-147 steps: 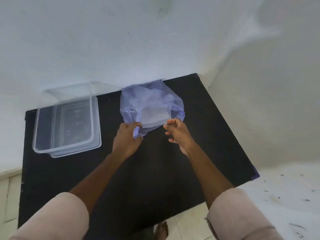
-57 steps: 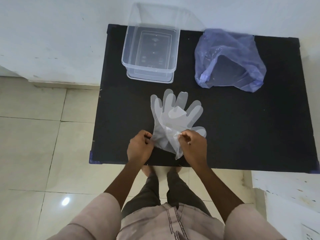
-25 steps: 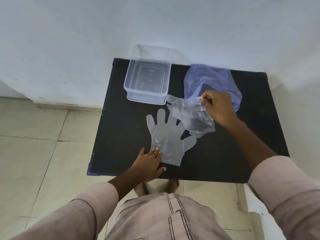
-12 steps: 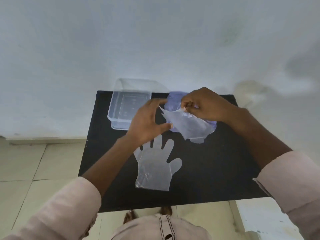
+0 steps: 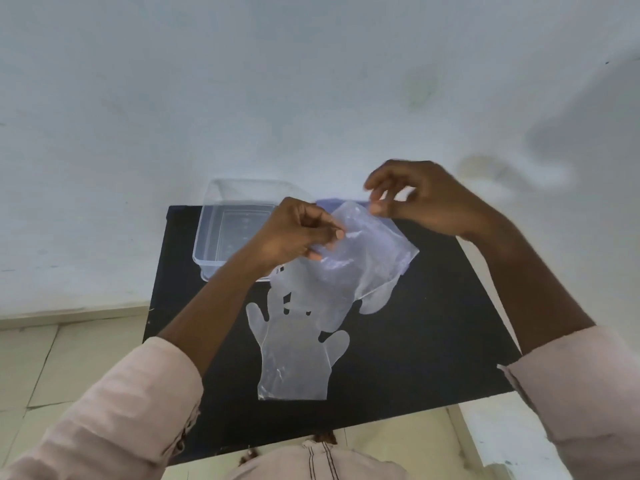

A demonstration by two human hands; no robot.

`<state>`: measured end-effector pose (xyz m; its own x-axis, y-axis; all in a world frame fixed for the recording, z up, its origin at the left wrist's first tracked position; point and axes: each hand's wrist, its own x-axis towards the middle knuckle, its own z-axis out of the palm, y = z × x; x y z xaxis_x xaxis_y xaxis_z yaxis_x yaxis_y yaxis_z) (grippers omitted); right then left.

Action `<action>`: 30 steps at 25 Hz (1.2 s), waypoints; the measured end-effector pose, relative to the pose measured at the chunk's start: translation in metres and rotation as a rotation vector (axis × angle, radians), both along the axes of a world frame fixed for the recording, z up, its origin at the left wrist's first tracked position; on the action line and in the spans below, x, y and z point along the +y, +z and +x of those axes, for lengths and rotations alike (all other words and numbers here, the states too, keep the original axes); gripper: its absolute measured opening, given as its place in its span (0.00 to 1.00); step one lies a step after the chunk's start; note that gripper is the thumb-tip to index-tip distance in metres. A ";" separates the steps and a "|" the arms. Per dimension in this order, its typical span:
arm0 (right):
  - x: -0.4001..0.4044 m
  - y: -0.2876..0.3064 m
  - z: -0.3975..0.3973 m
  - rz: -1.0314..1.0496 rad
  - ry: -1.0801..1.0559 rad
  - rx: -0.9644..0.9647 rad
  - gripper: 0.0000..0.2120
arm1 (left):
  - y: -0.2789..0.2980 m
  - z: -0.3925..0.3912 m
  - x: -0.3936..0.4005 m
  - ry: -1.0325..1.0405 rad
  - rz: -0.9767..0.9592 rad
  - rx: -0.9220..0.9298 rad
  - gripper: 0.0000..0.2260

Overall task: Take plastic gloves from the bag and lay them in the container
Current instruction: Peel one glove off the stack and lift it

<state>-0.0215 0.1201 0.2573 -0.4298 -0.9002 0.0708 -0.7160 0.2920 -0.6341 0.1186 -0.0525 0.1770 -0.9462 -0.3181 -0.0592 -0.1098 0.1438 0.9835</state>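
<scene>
While both hands (image 5: 356,223) pinch one glove (image 5: 363,258) (raised) | another glove (image 5: 294,355) below

Container (image 5: 221,237) rear-left on table (image 5: 433,341), flat glove (image 5: 294,355) before it

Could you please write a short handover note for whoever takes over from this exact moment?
Left hand: pinching the raised plastic glove at its left edge.
Right hand: fingers at the glove's top right edge; whether it has a firm grip cannot be told.
Second glove: flat on the black table, near the front.
Clear container: far left of the table, no glove seen inside.
Bag: only a purple edge shows behind the hands.
Done: two gloves out.
Left: lay both in the container.
</scene>
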 end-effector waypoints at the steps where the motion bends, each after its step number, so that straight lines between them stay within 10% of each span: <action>1: 0.016 -0.008 -0.004 -0.082 -0.111 -0.111 0.18 | -0.001 0.001 -0.004 0.014 0.030 -0.004 0.08; 5: 0.056 -0.058 0.002 0.025 -0.297 -0.424 0.34 | -0.006 0.009 -0.015 0.043 0.116 -0.024 0.08; 10: 0.027 -0.092 0.019 -0.136 -0.479 -0.669 0.13 | -0.011 0.013 -0.022 0.072 0.177 -0.050 0.08; 30: -0.002 -0.097 0.032 -0.269 -0.509 -0.601 0.05 | -0.040 0.019 -0.027 0.171 0.224 -0.110 0.06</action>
<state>0.0105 0.1180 0.1601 -0.8132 -0.5704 -0.1157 -0.0543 0.2724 -0.9607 0.1375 -0.0797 0.1374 -0.8642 -0.4395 -0.2449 -0.2215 -0.1048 0.9695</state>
